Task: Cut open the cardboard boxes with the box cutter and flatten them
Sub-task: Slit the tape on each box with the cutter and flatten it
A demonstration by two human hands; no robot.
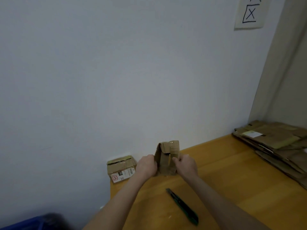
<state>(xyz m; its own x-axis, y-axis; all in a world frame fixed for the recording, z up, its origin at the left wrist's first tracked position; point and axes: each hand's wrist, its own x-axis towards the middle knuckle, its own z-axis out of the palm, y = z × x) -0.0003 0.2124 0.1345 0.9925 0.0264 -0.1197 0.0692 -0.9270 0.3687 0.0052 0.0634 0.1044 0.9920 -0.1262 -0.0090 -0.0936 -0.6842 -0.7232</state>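
A small cardboard box (166, 158) with clear tape on its raised flap stands upright on the yellow table (232, 188) near the wall. My left hand (147, 166) grips its left side and my right hand (185, 164) grips its right side. The dark green box cutter (183, 205) lies on the table in front of the box, between my forearms, with neither hand touching it. A second taped box (121, 169) with a shipping label sits at the table's left corner against the wall.
A stack of flattened cardboard (275, 146) lies at the table's far right by the corner of the walls. A blue bin (33, 223) shows at the lower left, below the table edge. A paper sign (250, 12) hangs on the wall.
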